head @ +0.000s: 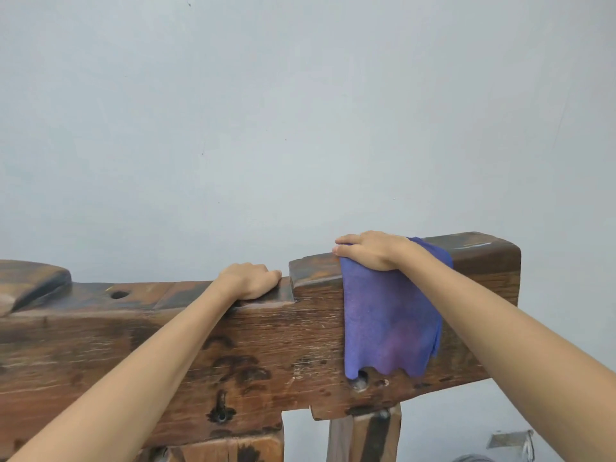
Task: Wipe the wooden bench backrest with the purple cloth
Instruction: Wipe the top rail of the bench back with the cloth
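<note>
On the backrest [233, 335] top, toward its right end, the right hand [370, 250] presses the cloth [390, 328] flat against the raised step of the wood, fingers curled over the far edge; most of the cloth hangs down the front face. Left of the step, the left hand [250, 280] grips the lower top edge, fingers folded over it and holding nothing else. The cloth is pinned only at its upper edge and could, in a hard sweep, slide out and drop, or its loose hem might catch the rough hole [360, 381] just below it. The fingertips of both hands are hidden behind the wood. The seat is out of view.
</note>
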A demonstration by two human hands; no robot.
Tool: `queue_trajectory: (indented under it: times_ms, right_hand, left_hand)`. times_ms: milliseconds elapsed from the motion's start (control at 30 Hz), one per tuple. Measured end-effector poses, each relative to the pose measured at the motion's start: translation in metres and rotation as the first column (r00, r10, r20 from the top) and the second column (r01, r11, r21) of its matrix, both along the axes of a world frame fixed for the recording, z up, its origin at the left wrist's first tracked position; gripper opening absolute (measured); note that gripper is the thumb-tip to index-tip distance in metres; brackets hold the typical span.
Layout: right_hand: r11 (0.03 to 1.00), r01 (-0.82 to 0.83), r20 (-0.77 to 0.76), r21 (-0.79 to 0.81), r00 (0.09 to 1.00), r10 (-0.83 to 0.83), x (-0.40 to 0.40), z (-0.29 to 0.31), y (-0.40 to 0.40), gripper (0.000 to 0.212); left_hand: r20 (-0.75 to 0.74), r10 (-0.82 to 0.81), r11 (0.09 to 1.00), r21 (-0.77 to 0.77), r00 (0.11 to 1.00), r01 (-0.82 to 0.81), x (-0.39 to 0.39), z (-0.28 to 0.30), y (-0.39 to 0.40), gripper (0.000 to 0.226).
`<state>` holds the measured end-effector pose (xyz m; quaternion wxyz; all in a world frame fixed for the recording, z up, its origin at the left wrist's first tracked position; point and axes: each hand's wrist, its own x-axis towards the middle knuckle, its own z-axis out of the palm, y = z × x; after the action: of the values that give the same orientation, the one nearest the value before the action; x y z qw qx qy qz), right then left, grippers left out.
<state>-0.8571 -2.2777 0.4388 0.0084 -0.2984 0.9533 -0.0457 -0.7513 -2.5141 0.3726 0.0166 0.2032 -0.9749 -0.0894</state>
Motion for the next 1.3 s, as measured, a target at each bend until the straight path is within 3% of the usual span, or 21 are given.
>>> queue_trajectory:
  times_ms: [167,267,367,467,567,700,800,900,1000,1133,1300]
  right_hand:
    - [0.984,0.126,-0.008,0.126,0.992,-0.126,0.000,0.001,-0.056,0.080]
    - [0.993,0.019,0.111,0.118,0.993,-0.033,0.024,-0.006,-0.096,0.084]
    - [0.993,-0.088,0.161,0.073,0.984,0.076,0.047,-0.009,-0.113,0.075]
    - [0.982,-0.183,0.101,0.038,0.979,0.178,0.055,-0.013,-0.101,0.066]
    - [0.965,-0.259,-0.065,0.036,0.963,0.261,0.057,-0.019,-0.077,0.068]
    - [0.985,-0.169,-0.218,0.018,0.961,0.169,0.060,-0.025,-0.043,0.078]
    - [0.990,-0.138,-0.291,-0.026,0.948,0.125,0.060,-0.027,-0.023,0.072]
    - [0.991,-0.113,-0.282,-0.074,0.956,0.088,0.057,-0.025,0.004,0.065]
    - [0.993,-0.076,-0.270,-0.092,0.962,0.048,0.049,-0.022,0.028,0.067]
    - [0.994,-0.071,-0.253,-0.085,0.966,0.048,0.045,-0.018,0.045,0.069]
    - [0.993,-0.094,-0.295,-0.077,0.953,0.068,0.040,-0.021,0.045,0.068]
  left_hand:
    - [-0.020,0.007,1.000,0.004,1.000,-0.006,-0.004,-0.002,-0.002,0.060]
    - [-0.022,0.017,1.000,0.015,1.000,-0.016,-0.002,0.001,-0.001,0.057]
    - [-0.030,0.003,0.998,0.056,1.000,-0.001,0.008,0.005,-0.002,0.067]
    - [-0.057,0.016,0.998,0.060,0.998,-0.012,0.008,0.004,-0.005,0.057]
    - [-0.083,0.036,0.998,0.044,0.996,-0.033,0.006,0.002,-0.006,0.049]
    - [-0.102,0.029,1.000,0.008,0.994,-0.028,0.004,0.001,-0.004,0.035]
    - [-0.124,0.050,0.999,-0.005,0.991,-0.051,0.005,-0.001,-0.005,0.038]
    - [-0.131,0.046,0.999,0.012,0.990,-0.045,0.007,0.000,-0.003,0.056]
    - [-0.112,0.078,0.993,0.099,0.991,-0.067,0.007,0.005,-0.002,0.076]
    - [0.020,0.012,0.953,0.302,1.000,-0.017,-0.005,0.026,0.014,0.076]
    - [-0.173,-0.176,0.858,0.455,0.969,0.237,-0.037,0.058,0.073,0.077]
